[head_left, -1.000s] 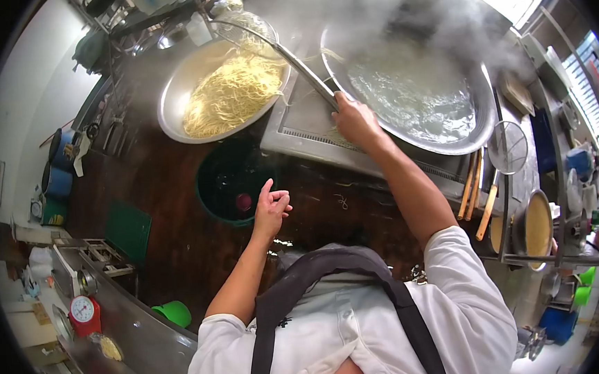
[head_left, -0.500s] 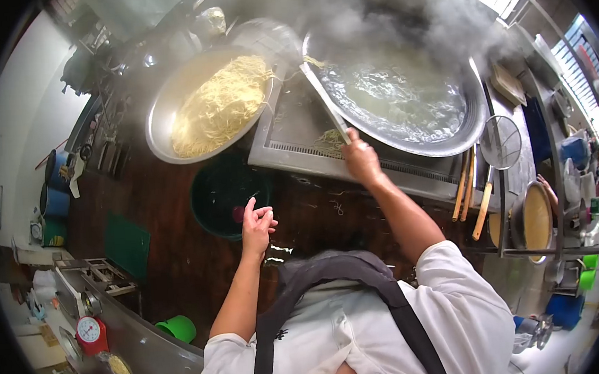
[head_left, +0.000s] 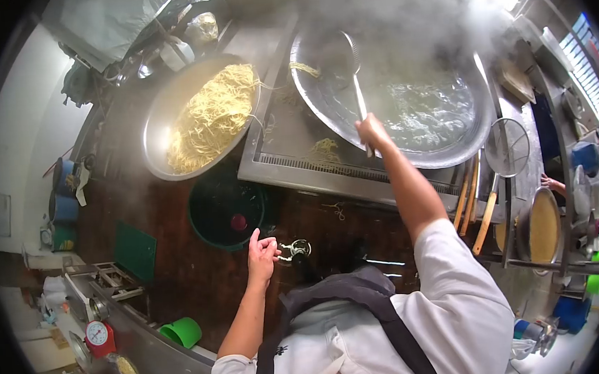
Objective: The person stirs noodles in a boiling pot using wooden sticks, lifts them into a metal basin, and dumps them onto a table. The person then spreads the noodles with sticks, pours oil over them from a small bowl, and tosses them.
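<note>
My right hand [head_left: 374, 134] is closed around the metal handle of a skimmer [head_left: 360, 99]. Its round head is over the left part of a large steaming pot [head_left: 454, 158] of bubbling water, blurred by steam. A few noodle strands [head_left: 304, 69] cling to the pot's left rim. My left hand [head_left: 263, 257] hangs empty above the floor, fingers loosely apart. Left of the pot, a wide metal bowl [head_left: 154, 145] holds a heap of yellow noodles [head_left: 208, 117], with strands trailing over its edge.
A dark green tub [head_left: 202, 228] stands on the wet floor below the bowl. Wooden-handled strainers [head_left: 507, 146] hang at the stove's right. Another person's hand [head_left: 553, 184] shows at far right. A red scale [head_left: 99, 338] and a green bucket [head_left: 182, 331] are lower left.
The skimmer has swung right, from between the bowl and the pot to over the pot's left side. My right hand has moved slightly right. My left hand stays open.
</note>
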`<state>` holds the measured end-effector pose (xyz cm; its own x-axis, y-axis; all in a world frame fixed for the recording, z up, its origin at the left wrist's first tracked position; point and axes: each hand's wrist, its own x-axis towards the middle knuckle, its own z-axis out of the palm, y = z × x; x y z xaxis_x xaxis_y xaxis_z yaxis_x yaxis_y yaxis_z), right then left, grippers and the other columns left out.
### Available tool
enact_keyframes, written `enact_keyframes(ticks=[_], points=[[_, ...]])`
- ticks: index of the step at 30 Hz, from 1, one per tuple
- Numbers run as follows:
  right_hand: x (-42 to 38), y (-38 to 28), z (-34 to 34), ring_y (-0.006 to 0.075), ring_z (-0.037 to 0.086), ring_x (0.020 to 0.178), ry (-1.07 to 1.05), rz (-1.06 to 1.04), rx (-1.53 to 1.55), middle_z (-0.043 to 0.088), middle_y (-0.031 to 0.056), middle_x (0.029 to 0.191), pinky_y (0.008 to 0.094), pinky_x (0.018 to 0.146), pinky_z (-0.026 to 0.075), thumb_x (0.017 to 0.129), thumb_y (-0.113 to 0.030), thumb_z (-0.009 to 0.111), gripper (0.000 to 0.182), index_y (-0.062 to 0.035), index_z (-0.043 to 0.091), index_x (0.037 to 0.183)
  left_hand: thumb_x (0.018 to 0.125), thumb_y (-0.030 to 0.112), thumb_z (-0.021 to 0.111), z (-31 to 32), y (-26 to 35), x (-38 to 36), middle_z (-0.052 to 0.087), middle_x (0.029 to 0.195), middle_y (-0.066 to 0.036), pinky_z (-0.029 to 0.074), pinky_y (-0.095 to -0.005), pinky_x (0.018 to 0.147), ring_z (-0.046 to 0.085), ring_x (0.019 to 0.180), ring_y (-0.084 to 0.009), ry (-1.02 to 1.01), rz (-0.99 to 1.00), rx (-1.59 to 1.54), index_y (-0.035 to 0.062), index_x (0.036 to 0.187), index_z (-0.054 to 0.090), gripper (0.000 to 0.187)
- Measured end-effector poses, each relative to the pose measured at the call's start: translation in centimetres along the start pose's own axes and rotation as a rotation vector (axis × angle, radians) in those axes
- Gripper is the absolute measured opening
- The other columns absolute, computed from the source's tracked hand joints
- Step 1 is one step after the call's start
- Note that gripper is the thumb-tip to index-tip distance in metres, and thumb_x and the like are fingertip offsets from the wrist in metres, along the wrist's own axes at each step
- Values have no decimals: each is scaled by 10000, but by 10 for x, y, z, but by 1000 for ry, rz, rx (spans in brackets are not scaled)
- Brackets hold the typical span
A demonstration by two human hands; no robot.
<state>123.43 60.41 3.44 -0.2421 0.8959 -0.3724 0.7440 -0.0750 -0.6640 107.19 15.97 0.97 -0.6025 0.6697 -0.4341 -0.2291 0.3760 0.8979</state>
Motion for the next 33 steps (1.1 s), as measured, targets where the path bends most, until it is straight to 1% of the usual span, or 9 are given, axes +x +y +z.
enact_keyframes(ticks=[5, 6, 9, 12, 19, 23, 27, 28, 33], points=[[-91, 9, 32, 273, 662, 608, 52, -265, 28, 642, 226, 807, 416, 563, 534, 987, -257, 586, 435, 99, 442, 1191, 954, 127, 620, 8, 5, 14, 653, 1139, -119, 527, -262, 652, 647, 792, -142, -57, 12, 14, 18, 1552, 219, 729], [-139, -31, 5, 379, 688, 687, -37, -249, 137, 663, 283, 825, 468, 608, 536, 994, -239, 574, 414, 116, 434, 1155, 955, 128, 620, 13, 10, 17, 652, 1139, -119, 526, -261, 652, 647, 791, -142, -74, 27, 17, 20, 1553, 219, 728], [-175, -63, -2, 456, 677, 729, -228, -246, 352, 660, 323, 856, 505, 661, 528, 981, -222, 584, 391, 86, 440, 1174, 959, 126, 621, 30, 33, 23, 651, 1132, -108, 522, -260, 656, 641, 787, -134, -114, 77, 33, 24, 1552, 222, 722], [-176, -48, 42, 503, 651, 773, 67, -693, 13, 658, 319, 842, 580, 680, 500, 953, -172, 585, 338, 44, 426, 1159, 962, 125, 619, 43, 48, 30, 645, 1123, -95, 520, -264, 665, 635, 785, -126, -138, 144, 43, 29, 1555, 212, 725], [-147, 1, 84, 429, 685, 701, 41, -764, -324, 676, 251, 806, 544, 629, 544, 927, -76, 501, 270, 15, 439, 1173, 961, 119, 606, 60, 39, 22, 646, 1160, -134, 534, -260, 656, 647, 789, -141, -126, 131, 64, 16, 1549, 220, 711], [-111, 35, 23, 363, 701, 669, 259, -699, -274, 688, 203, 812, 481, 569, 568, 916, -96, 525, 344, 39, 515, 1232, 959, 111, 602, 53, 25, 11, 644, 1164, -138, 541, -261, 654, 651, 784, -142, -74, 94, 70, 18, 1549, 220, 709], [-35, 117, -93, 431, 670, 648, 440, -372, -138, 651, 239, 697, 530, 545, 518, 1014, -252, 527, 399, -35, 498, 1347, 968, 104, 598, 49, 19, -2, 649, 1151, -129, 534, -249, 647, 644, 768, -133, 7, 44, 38, 5, 1548, 215, 701], [-9, 140, -122, 448, 682, 687, 631, -370, -331, 672, 262, 748, 535, 581, 539, 1012, -256, 497, 400, -3, 511, 1323, 970, 106, 596, 51, 19, -6, 649, 1148, -129, 532, -246, 646, 643, 767, -132, 19, 26, 43, 5, 1548, 214, 700], [80, 211, -261, 453, 674, 1013, 562, 33, -399, 687, 290, 1056, 526, 843, 567, 988, -147, 390, 359, 44, 532, 1256, 971, 100, 585, 61, 15, -8, 650, 1137, -126, 527, -241, 641, 640, 763, -129, 22, -31, 89, 1, 1550, 209, 698]])
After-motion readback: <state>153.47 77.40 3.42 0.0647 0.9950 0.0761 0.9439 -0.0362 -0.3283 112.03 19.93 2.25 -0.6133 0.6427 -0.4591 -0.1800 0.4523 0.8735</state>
